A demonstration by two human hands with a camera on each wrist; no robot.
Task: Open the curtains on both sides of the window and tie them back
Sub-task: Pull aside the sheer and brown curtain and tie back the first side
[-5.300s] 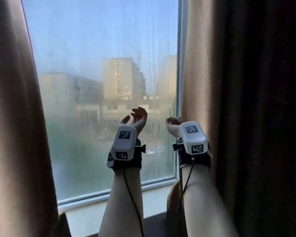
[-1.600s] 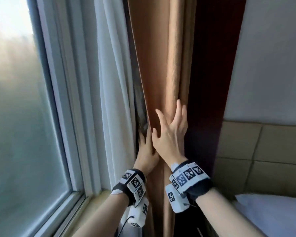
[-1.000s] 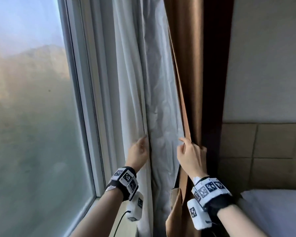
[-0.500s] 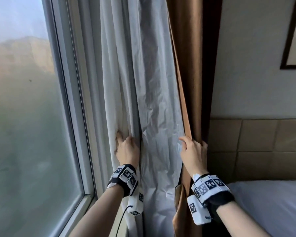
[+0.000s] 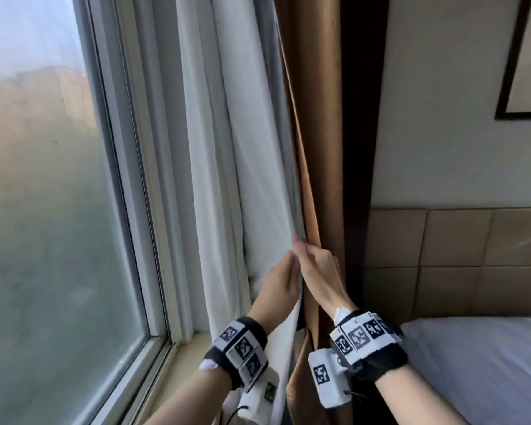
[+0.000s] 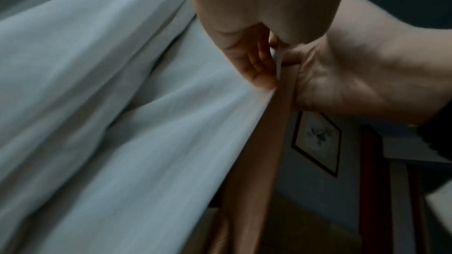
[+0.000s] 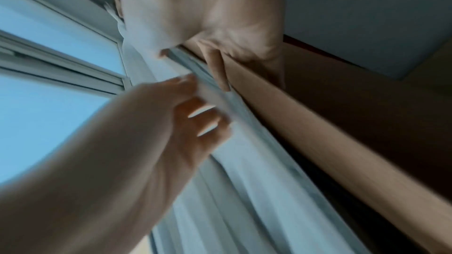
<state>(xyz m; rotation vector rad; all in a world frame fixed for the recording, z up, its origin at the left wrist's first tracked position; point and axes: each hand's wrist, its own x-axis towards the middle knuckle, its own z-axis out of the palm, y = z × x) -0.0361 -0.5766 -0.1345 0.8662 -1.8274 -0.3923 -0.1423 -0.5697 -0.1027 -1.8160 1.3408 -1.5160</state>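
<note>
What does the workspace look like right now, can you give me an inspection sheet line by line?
Surface: pale window sill below the glass, bare where it shows.
Job's things: white fabric curtain lining bunched toward the brown fabric curtain at the window's right side; no tie-back seen.
Clutter: nothing seen.
Hands: left hand presses the white lining toward the right hand, whose fingers curl over the brown curtain's edge.
Cables: thin black cable below the left wrist device.
Surroundings: hazy window glass, tan padded headboard, white pillow, dark-framed picture on the wall.
</note>
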